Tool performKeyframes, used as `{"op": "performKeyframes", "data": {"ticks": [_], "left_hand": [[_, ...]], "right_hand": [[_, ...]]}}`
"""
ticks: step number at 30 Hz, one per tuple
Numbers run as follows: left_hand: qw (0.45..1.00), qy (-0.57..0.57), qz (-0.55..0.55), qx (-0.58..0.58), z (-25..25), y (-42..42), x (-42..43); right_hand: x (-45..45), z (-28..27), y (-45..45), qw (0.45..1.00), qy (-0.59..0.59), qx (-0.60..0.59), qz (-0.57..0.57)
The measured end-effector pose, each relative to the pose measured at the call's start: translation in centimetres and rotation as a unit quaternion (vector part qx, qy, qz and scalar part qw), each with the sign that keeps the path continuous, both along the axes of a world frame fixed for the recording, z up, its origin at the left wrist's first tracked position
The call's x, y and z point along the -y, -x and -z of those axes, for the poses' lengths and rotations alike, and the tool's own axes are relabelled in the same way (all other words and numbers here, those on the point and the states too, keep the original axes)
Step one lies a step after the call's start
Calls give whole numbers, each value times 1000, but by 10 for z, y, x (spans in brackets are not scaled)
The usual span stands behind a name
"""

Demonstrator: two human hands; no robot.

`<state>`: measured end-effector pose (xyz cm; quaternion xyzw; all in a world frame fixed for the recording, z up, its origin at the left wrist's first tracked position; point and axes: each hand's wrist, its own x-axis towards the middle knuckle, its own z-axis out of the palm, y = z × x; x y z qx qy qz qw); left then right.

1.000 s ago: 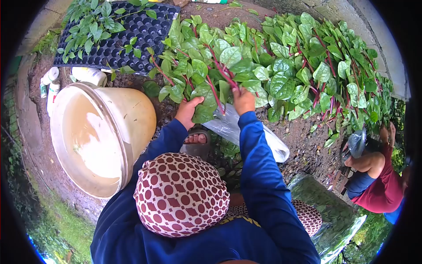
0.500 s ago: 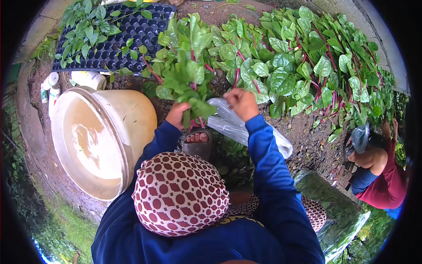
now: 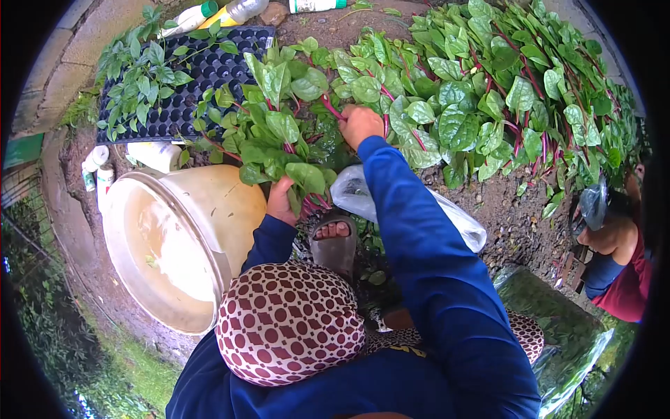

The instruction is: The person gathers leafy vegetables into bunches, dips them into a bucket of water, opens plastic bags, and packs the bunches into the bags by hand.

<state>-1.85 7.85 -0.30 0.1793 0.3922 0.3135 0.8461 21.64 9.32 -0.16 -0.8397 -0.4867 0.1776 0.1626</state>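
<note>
My left hand (image 3: 281,201) is closed around the lower stems of a leafy bunch of Malabar spinach (image 3: 283,157), held upright beside the bucket. Red cut ends poke out below the fist. My right hand (image 3: 361,126) reaches forward, its fingers closed on the red stem of a single Malabar spinach sprig (image 3: 330,106), whose leaves lean to the left. A heap of more Malabar spinach (image 3: 481,105), with red stems and glossy leaves, spreads to the right of that hand. A clear plastic bag (image 3: 354,195) lies below, partly covered by my right forearm.
A large round bucket (image 3: 234,202) of cloudy water stands at left. Behind it lie a black seedling tray (image 3: 202,77) and several bottles (image 3: 155,155). My sandalled foot (image 3: 335,241) is between my arms. A person (image 3: 621,258) sits at far right, near a big leaf-filled plastic bag (image 3: 544,307).
My right hand has moved forward from above the clear bag and taken hold of a sprig's stem. The bunch in my left hand has tilted left. The whole view has shifted slightly.
</note>
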Motion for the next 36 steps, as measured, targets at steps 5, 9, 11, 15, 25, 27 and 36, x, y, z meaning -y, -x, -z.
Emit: {"op": "performKeyframes", "data": {"ticks": [5, 9, 11, 15, 25, 27, 36], "left_hand": [[997, 45, -32, 61, -2, -17, -2], [999, 4, -11, 33, -16, -29, 7], [999, -32, 24, 22, -25, -23, 3], [994, -84, 37, -65, -36, -7, -5], [993, -112, 5, -40, -56, 16, 10], [993, -109, 10, -34, -56, 16, 10], [993, 19, 114, -11, -50, 2, 23]], "right_hand": [[50, -65, 27, 962, -80, -260, 36], [70, -87, 84, 984, -138, -85, -71], [70, -99, 86, 970, -191, -119, -94], [59, -83, 61, 865, -170, -460, -105], [-55, 36, 50, 643, -29, -678, 354], [-74, 59, 48, 562, -32, -741, 366], [-81, 117, 7, 445, -166, -794, 380]]}}
